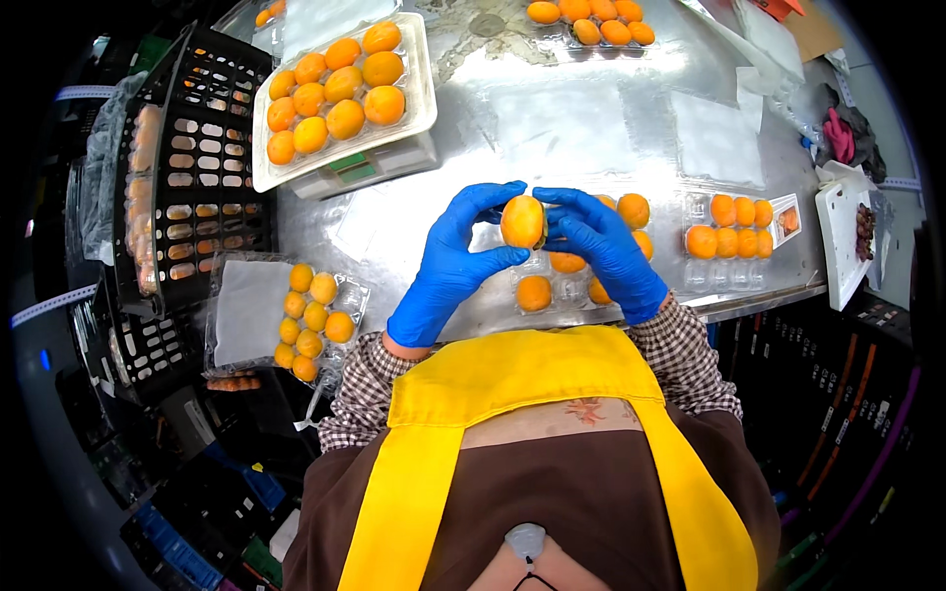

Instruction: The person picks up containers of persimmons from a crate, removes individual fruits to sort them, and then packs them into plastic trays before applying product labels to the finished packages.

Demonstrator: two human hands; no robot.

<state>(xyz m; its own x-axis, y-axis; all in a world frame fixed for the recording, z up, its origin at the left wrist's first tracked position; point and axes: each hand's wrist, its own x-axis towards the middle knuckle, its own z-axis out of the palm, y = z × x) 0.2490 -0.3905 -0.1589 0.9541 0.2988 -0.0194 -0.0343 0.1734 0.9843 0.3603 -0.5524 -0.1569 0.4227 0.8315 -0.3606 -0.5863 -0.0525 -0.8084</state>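
Between my two blue-gloved hands an orange persimmon (522, 222) is held up over the near edge of the metal table. My left hand (445, 261) curves round its left side, thumb below and fingers above. On the other side, the fingers of my right hand (606, 246) close on the fruit, where a bit of its dark leafy top shows. Below and behind the right hand lies a clear plastic tray (570, 290) with several persimmons in its cups, partly hidden by that hand.
A scale (394, 163) carries a tray of persimmons at back left, beside a black crate (212, 103). Filled clear trays sit at near left (357, 295), right (724, 276) and far back. A white tray (840, 246) stands at far right.
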